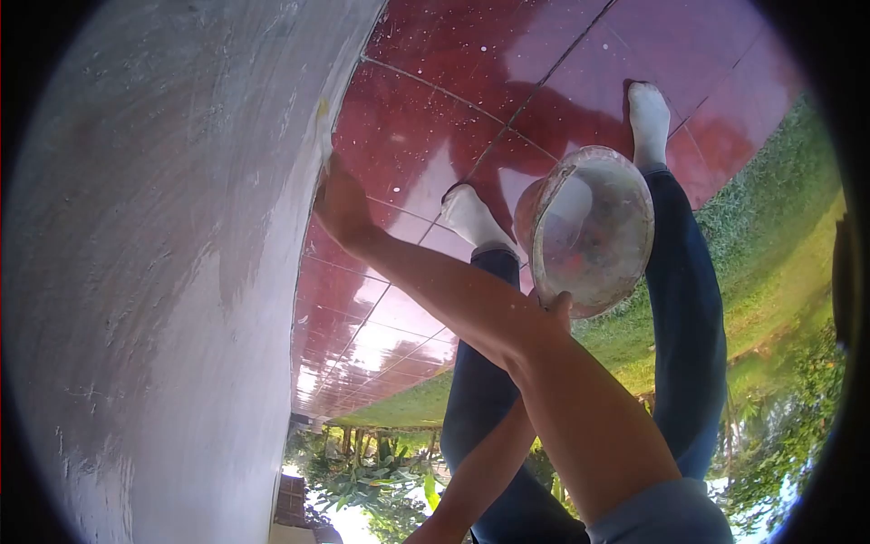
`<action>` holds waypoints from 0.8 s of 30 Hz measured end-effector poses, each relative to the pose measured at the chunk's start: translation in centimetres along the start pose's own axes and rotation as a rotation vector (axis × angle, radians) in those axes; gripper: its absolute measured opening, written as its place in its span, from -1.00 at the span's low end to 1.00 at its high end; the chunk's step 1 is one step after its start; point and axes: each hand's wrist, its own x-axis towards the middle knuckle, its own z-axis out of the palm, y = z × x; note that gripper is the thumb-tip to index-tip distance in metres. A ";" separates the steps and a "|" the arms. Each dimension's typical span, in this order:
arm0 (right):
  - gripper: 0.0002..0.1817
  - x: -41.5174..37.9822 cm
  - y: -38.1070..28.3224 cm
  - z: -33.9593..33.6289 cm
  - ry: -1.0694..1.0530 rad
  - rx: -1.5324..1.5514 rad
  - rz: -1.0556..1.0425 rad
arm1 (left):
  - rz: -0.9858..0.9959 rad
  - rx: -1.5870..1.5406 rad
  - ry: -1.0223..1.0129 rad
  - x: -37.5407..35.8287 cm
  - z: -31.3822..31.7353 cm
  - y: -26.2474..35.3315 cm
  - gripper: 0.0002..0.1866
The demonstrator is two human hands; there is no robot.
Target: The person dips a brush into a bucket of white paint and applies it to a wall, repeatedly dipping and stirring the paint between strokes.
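Observation:
My right hand [343, 207] reaches across to the left, closed around a small white tool with a yellowish end [323, 127]. The tool lies against the grey-white wall [172, 263], near the wall's foot; its exact kind is hard to make out. Under the right arm passes my left forearm, and my left hand [559, 310] grips the rim of a round bowl [598, 231], thumb over the edge. Whitish residue coats the bowl's inside and rim. It hangs tilted between my legs, and most of the left hand is hidden behind it and the right arm.
Red glossy floor tiles [435, 118] with white specks meet the wall along its lower edge. My feet in white socks [471, 216] stand apart on them. Grass [761, 199] borders the tiles at the right, with plants [390, 480] beyond.

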 end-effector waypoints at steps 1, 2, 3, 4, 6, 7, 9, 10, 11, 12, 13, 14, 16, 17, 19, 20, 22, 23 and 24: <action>-0.63 -3.1 1.7 0.8 -0.121 -0.006 0.021 | 0.022 0.048 -0.009 0.1 0.4 0.2 -0.92; -0.64 -4.2 2.5 0.1 -0.319 -0.128 0.002 | 0.046 0.092 -0.005 0.1 0.6 0.5 -0.91; -0.66 -5.1 3.4 -1.3 -0.521 -0.247 -0.013 | 0.068 0.136 0.004 -0.1 0.6 0.8 -0.91; -0.64 -4.2 3.7 -2.8 -0.689 -0.399 -0.123 | 0.090 0.177 0.010 -0.2 0.8 1.0 -0.91; -0.64 0.5 2.1 -6.3 -0.874 -0.635 -0.253 | 0.133 0.250 0.025 -0.4 1.0 1.3 -0.91; -0.63 3.8 1.4 -7.9 -0.728 -0.602 -0.310 | 0.156 0.290 0.029 -0.5 1.0 1.5 -0.90; -0.54 11.0 -1.8 -13.3 -0.614 -0.762 -0.462 | 0.209 0.367 0.041 -0.6 1.0 1.9 -0.90; -0.56 14.1 -0.9 -15.5 -0.415 -0.676 -0.666 | 0.170 0.296 0.065 -0.1 0.2 1.2 -0.94; -0.57 14.9 -2.3 -18.0 -0.347 -0.640 -0.656 | 0.174 0.293 0.061 0.0 -0.1 1.4 -0.94; -0.58 15.5 -4.0 -20.4 -0.282 -0.607 -0.645 | 0.121 0.339 0.061 -0.1 -0.2 1.7 -0.89; -0.58 15.5 -4.5 -22.1 -0.285 -0.613 -0.648 | 0.067 0.383 0.062 -0.2 -0.2 1.7 -0.78; -0.56 15.4 -4.7 -23.6 -0.172 -0.599 -0.544 | 0.143 0.367 0.095 -0.5 0.7 1.9 -0.92; -0.54 15.8 -3.9 -23.3 -0.057 -0.575 -0.446 | 0.166 0.360 0.079 -0.4 0.7 1.7 -0.91; -0.55 16.4 -1.6 -21.6 0.274 -0.308 -0.508 | 0.184 0.358 0.071 -0.3 0.4 1.5 -0.90; -0.58 15.8 -0.8 -18.2 0.525 -0.037 -0.415 | 0.103 0.185 0.013 0.3 -0.8 0.2 -0.89; -0.60 14.0 -1.9 -15.9 0.452 -0.042 -0.282 | 0.020 0.010 -0.057 0.8 -1.6 -0.7 -0.87; -0.63 9.4 -3.1 -8.9 0.395 0.033 -0.236 | 0.008 0.201 -0.100 1.2 -4.3 -3.2 -0.88; -0.59 6.7 -2.4 -5.1 0.428 0.014 -0.262 | 0.001 0.380 -0.141 1.3 -5.6 -4.5 -0.86; -0.54 2.9 -2.6 -3.7 0.247 0.058 -0.107 | -0.008 0.558 -0.182 1.1 -6.0 -5.1 -0.81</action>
